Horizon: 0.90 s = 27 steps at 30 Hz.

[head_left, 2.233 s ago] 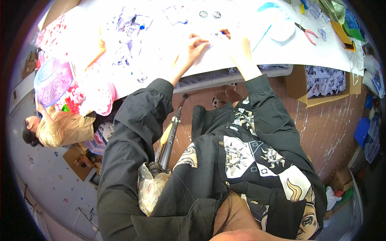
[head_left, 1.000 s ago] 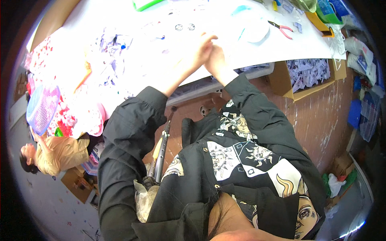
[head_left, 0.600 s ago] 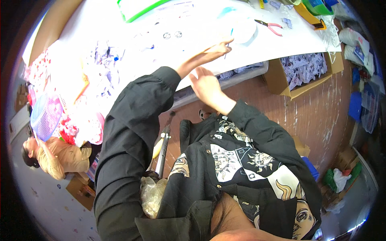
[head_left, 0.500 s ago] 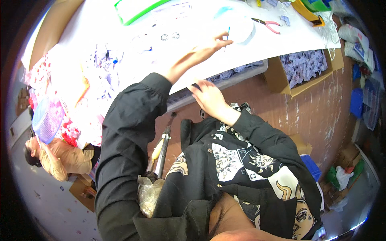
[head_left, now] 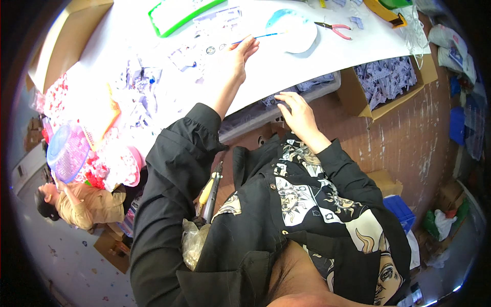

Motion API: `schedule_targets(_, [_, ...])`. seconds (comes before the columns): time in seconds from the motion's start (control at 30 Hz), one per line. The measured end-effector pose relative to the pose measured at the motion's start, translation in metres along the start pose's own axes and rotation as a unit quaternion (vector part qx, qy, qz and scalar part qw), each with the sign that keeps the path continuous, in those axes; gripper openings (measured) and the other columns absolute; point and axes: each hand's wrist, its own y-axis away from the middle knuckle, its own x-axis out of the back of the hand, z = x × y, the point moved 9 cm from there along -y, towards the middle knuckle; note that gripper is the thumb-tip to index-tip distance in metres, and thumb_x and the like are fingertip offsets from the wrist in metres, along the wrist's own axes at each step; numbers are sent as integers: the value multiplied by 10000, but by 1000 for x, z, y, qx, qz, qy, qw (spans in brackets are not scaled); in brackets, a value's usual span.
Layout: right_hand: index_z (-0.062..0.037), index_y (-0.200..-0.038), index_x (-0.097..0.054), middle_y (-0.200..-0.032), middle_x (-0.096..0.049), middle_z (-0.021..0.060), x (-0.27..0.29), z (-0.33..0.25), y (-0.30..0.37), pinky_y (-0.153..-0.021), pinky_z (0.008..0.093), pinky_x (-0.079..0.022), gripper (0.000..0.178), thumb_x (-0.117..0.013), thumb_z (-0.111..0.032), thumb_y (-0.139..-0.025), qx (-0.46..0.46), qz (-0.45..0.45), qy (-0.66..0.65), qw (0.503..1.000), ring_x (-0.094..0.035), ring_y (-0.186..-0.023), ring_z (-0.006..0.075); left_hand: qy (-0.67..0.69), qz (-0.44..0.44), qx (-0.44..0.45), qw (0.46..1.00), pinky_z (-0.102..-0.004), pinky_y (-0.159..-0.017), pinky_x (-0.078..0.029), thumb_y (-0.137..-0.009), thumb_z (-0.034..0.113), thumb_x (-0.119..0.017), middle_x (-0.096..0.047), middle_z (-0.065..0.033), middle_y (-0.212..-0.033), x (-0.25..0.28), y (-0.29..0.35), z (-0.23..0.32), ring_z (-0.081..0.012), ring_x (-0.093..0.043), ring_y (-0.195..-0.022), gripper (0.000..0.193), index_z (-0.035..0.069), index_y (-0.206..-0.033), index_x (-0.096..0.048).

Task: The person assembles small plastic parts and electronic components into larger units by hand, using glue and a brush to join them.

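Brush [head_left: 266, 36] tip over plate [head_left: 303, 39] on table [head_left: 279, 66]; pliers [head_left: 333, 27] right, scraps [head_left: 140, 82] well left.

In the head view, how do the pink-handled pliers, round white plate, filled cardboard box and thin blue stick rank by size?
1. Filled cardboard box
2. Round white plate
Smaller, not ranked: pink-handled pliers and thin blue stick in the left hand; the stick looks longer but thinner.

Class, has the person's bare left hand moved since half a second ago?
Yes: the left hand, holding a thin blue stick, has moved left, away from the round white dish.
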Motion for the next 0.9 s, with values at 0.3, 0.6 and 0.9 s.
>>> schedule_targets(0.3, [-99, -1067, -632, -1086, -612, 79, -11, 13, 26, -887, 378, -481, 213, -584, -154, -867, -12, -38, 1, 999, -581, -1044, 272, -48, 16, 70, 996, -275, -839, -549, -864, 194, -662, -645, -164, -1067, 20, -7, -22, -229, -654, -978, 424, -59, -1185, -547])
schedule_targets(0.6, [-93, -1043, -634, -1055, -615, 73, -6, 9, 18, -868, 371, -486, 198, -601, -136, -853, -5, -30, 3, 1000, -589, -1016, 278, -7, 11, 83, 996, -293, -854, -556, -905, 172, -617, -617, -200, -1113, 21, -9, -11, -262, -642, -1010, 414, -74, -1217, -500])
schedule_targets(0.9, [-101, -1034, -645, -1036, -621, 62, -12, 4, 16, -852, 366, -490, 195, -606, -136, -846, 3, -55, -15, 998, -596, -992, 274, -84, 45, 48, 994, -324, -796, -549, -915, 193, -617, -663, -160, -1014, 24, 0, 7, -254, -671, -902, 283, -59, -1044, -612])
